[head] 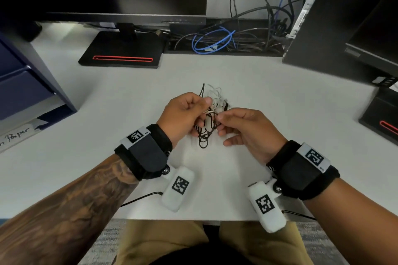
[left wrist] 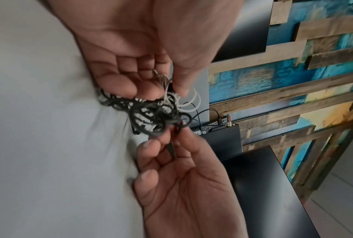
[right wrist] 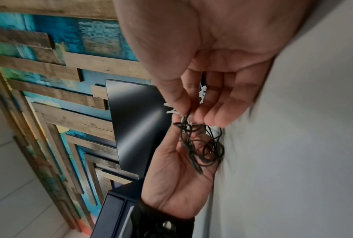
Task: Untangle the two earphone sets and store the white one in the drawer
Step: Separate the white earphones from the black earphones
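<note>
Head view, with both wrist views. My left hand (head: 185, 112) and right hand (head: 245, 129) hold the tangle just above the middle of the white worktop (head: 280, 101), between the monitor stand (head: 120, 51) at the far left and the computer tower (head: 336, 34) at the far right. The white earphone cord (head: 216, 98) bunches at the far side of the tangle; the black earphone cord (head: 206, 133) hangs in loops on the near side, its lowest loops apparently just reaching the surface.

Left grip: thumb and forefinger pinching white strands, the other fingers curled under black loops. Right grip: thumb and forefinger pinching a black strand at the knot, the remaining fingers loosely spread.

Handling, as I judge it: both cords are very light, thin and limp, so they will not hold a shape and will slide through a loose pinch; hard pulling would tighten the knot and strain the fine wire. The better hold is on one strand close to a crossing, feeding a free end back through. No earbud or plug is clearly visible.

The blue drawer unit (head: 23, 84) stands at the far left, well apart from the tangle
</note>
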A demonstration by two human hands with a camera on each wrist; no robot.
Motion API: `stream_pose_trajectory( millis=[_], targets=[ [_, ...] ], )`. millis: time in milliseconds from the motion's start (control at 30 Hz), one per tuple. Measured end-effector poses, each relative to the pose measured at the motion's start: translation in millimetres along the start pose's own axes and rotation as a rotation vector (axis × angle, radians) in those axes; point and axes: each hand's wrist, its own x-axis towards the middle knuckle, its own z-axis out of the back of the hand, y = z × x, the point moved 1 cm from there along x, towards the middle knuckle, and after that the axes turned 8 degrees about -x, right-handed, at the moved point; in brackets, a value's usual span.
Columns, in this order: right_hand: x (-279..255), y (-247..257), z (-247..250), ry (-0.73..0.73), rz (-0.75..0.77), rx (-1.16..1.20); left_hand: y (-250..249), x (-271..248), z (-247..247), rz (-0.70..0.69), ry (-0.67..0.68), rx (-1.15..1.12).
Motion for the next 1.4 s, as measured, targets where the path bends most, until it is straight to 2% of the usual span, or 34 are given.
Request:
stream_pose_trajectory(
  millis=[133, 333, 400, 600, 833, 1033, 1167, 1300, 1400],
  targets=[
    [-1.3, -1.9, -1.3, -0.024, 0.039, 0.087, -0.1, 0.9, 2.2, 0.029, -0.047, -0.084],
    [2.6, -8.4, 1.8, 0.019, 0.064, 0.48, 2.8, -3.3, -5.5, -0.003, -0.001, -0.138],
    [3.1, -10.3, 2.7, 0.049, 0.054, 0.486, 2.2, -6.2, -8.2, -0.012, 0.023, -0.15],
    [3.5, -8.2, -1.7, 0.014, 0.11, 0.309, 3.6, -10.8, -7.8, -0.029, 0.056, -0.182],
    [5.4, -12.1, 1.4, 0.01, 0.098, 0.351, 5.2, -7.2, -5.0, 0.002, 0.087, -0.256],
    [5.9, -12.0, 2.3, -0.007, 0.056, 0.456, 9.9, -6.4, -6.7, -0.047, 0.018, -0.23],
    [7.3, -12.6, 2.6, -0.041, 0.024, 0.453, 10.3, -5.8, -6.7, -0.044, 0.02, -0.232],
    [4.9, -12.3, 2.3, -0.063, 0.046, 0.528, 9.2, -5.0, -7.1, -0.031, 0.021, -0.243],
    [3.2, -13.3, 3.5, -0.017, 0.077, 0.576, 8.8, -4.9, -7.4, -0.026, 0.005, -0.258]
  ],
)
